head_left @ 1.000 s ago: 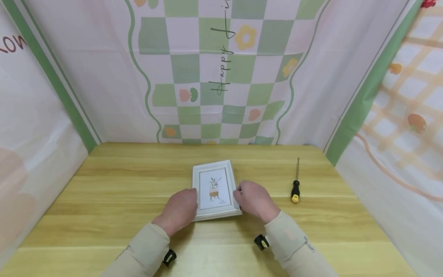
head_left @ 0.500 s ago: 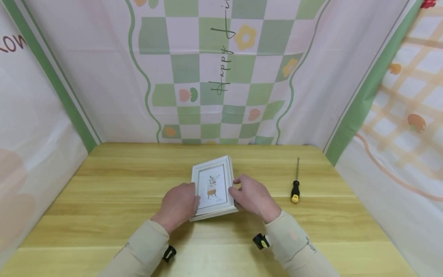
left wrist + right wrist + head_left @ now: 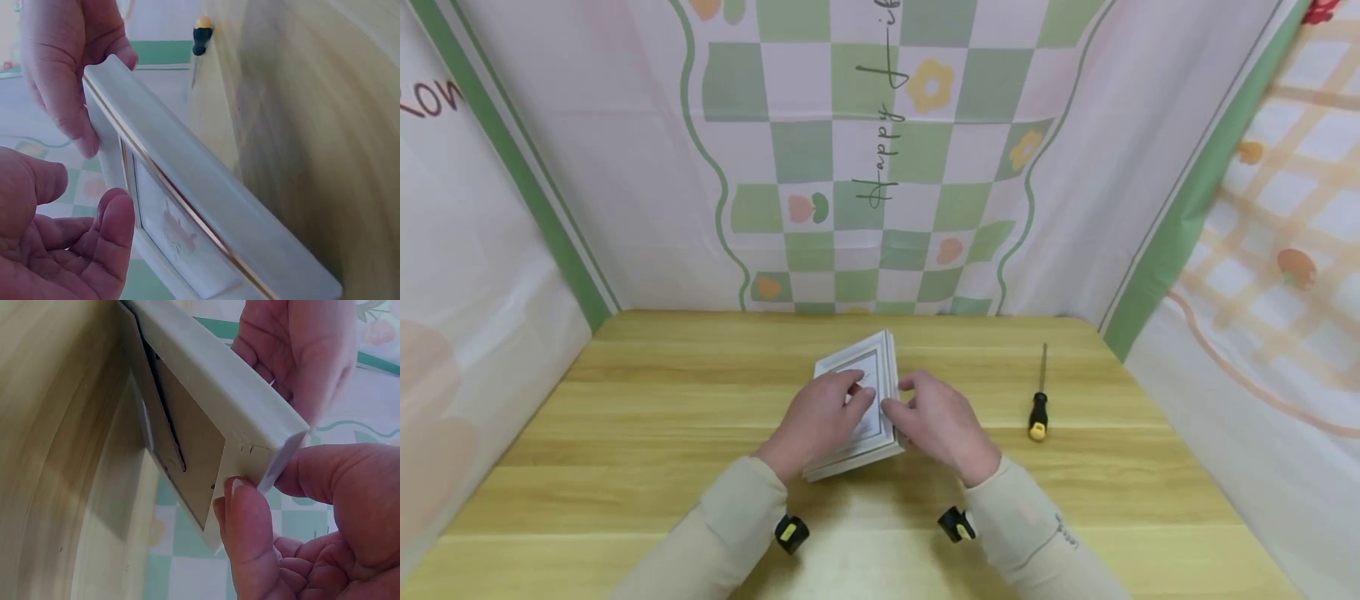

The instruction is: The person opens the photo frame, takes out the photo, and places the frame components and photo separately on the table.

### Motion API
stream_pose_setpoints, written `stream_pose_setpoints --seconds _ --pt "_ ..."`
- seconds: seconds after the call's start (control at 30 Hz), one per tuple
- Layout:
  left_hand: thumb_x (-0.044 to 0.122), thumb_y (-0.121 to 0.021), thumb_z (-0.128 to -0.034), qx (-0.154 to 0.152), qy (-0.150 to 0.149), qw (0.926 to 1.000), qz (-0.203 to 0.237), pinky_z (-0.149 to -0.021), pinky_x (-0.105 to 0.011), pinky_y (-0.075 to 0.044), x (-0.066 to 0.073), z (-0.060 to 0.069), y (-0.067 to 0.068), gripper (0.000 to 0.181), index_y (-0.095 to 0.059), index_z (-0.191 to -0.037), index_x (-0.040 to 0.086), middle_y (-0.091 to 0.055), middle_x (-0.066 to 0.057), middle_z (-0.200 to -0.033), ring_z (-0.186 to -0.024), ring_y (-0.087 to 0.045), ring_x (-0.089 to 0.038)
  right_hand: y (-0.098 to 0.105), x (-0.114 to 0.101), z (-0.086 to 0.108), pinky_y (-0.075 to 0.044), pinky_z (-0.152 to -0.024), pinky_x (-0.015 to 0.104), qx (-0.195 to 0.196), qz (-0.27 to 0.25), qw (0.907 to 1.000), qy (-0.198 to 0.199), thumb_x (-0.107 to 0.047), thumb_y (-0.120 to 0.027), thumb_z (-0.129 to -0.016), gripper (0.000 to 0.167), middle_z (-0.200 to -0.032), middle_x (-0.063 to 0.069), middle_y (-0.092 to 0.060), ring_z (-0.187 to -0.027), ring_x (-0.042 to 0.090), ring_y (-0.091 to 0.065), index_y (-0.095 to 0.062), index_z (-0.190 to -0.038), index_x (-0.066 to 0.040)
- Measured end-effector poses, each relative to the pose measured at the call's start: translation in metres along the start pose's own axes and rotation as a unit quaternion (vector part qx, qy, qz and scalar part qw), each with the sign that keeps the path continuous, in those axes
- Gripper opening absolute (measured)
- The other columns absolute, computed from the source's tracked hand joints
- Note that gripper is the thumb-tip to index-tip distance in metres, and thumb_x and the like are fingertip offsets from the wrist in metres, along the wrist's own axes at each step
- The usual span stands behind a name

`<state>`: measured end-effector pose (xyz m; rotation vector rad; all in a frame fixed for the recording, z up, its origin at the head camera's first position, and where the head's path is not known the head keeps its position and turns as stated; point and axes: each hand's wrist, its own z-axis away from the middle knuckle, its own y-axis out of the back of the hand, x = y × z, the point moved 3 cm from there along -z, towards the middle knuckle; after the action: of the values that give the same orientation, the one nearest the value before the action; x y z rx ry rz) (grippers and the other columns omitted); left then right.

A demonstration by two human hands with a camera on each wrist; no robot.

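A white picture frame (image 3: 886,367) is tilted up off the wooden table at the middle. My right hand (image 3: 943,423) pinches its right edge, thumb on the front and fingers behind. In the right wrist view, the brown backing board (image 3: 197,450) and a stand flap (image 3: 153,394) show on the rear. My left hand (image 3: 822,417) is over the front of the picture, fingers loosely bent and holding nothing. Seen from the left wrist, its fingertips are close to the frame's face; whether they touch it I cannot tell.
A screwdriver (image 3: 1038,412) with a black and yellow handle lies on the table (image 3: 647,417) to the right, its shaft pointing away. Printed cloth (image 3: 861,150) hangs behind the table and along both sides.
My left hand has let go of the frame's left edge and moved right across its front. The frame has turned and tilted further, with the right hand still at its right edge.
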<state>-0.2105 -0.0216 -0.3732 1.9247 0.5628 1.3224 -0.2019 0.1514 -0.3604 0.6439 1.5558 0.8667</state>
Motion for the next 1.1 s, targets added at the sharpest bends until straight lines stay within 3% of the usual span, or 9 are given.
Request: stream_pose_setpoints --seconds 0.07,0.17,0.3,0.67,0.9,1.1 --pt "0.030 -0.054 -0.1073 -0.008 0.008 0.9998 0.013 -0.088 -0.043 -0.057 0.001 -0.002 -0.001 0.044 -0.064 -0.137 -0.001 -0.074 -0.009 -0.112 -0.095 -0.067 -0.020 0.000 -0.002 0.000 -0.055 -0.076 0.038 0.008 0.002 1.0000 0.001 -0.034 -0.064 -0.097 0.049 -0.070 -0.006 -0.069 -0.063 0.008 -0.064 -0.063 -0.133 0.000" --pt "0.029 -0.053 -0.1076 -0.012 0.010 0.9994 0.030 -0.077 -0.038 -0.054 0.003 -0.006 -0.002 0.032 -0.072 -0.117 0.005 -0.071 -0.005 -0.094 -0.082 -0.062 -0.018 -0.001 -0.004 0.000 -0.057 -0.081 0.042 0.017 0.003 0.9999 -0.001 -0.035 -0.064 -0.097 0.050 -0.076 -0.004 -0.071 -0.068 0.008 -0.065 -0.063 -0.133 0.000" --pt "0.029 -0.052 -0.1079 -0.011 0.003 0.9993 0.035 -0.068 -0.035 -0.047 0.005 -0.010 -0.002 0.025 -0.067 -0.095 0.013 -0.059 0.000 -0.077 -0.072 -0.055 -0.018 -0.002 -0.007 0.000 -0.058 -0.083 0.044 0.030 0.005 0.9995 0.005 -0.037 -0.065 -0.097 0.053 -0.083 -0.002 -0.075 -0.074 0.009 -0.068 -0.061 -0.134 0.002" --pt "0.030 -0.049 -0.1092 -0.028 0.022 0.9979 0.054 -0.068 -0.032 -0.049 0.004 -0.013 0.000 0.029 -0.069 -0.098 0.013 -0.062 0.003 -0.076 -0.068 -0.057 -0.013 -0.003 -0.014 0.001 -0.059 -0.082 0.044 0.049 -0.006 0.9987 0.010 -0.040 -0.068 -0.096 0.061 -0.085 -0.002 -0.077 -0.078 0.009 -0.071 -0.056 -0.139 0.002" --pt "0.033 -0.050 -0.1082 -0.034 0.044 0.9963 0.066 -0.068 -0.031 -0.049 0.003 -0.016 0.002 0.031 -0.068 -0.089 0.016 -0.063 0.005 -0.071 -0.065 -0.059 -0.012 -0.003 -0.018 0.001 -0.059 -0.080 0.042 0.054 -0.005 0.9982 0.026 -0.033 -0.069 -0.095 0.058 -0.078 -0.006 -0.075 -0.068 0.005 -0.067 -0.054 -0.138 0.003" --pt "0.035 -0.051 -0.1075 -0.041 0.065 0.9937 0.081 -0.064 -0.030 -0.048 0.003 -0.017 0.006 0.031 -0.067 -0.089 0.016 -0.063 0.004 -0.069 -0.064 -0.058 -0.014 -0.001 -0.023 0.005 -0.058 -0.076 0.039 0.044 -0.020 0.9985 0.027 -0.035 -0.071 -0.094 0.067 -0.072 -0.010 -0.071 -0.060 0.004 -0.063 -0.049 -0.144 0.004"
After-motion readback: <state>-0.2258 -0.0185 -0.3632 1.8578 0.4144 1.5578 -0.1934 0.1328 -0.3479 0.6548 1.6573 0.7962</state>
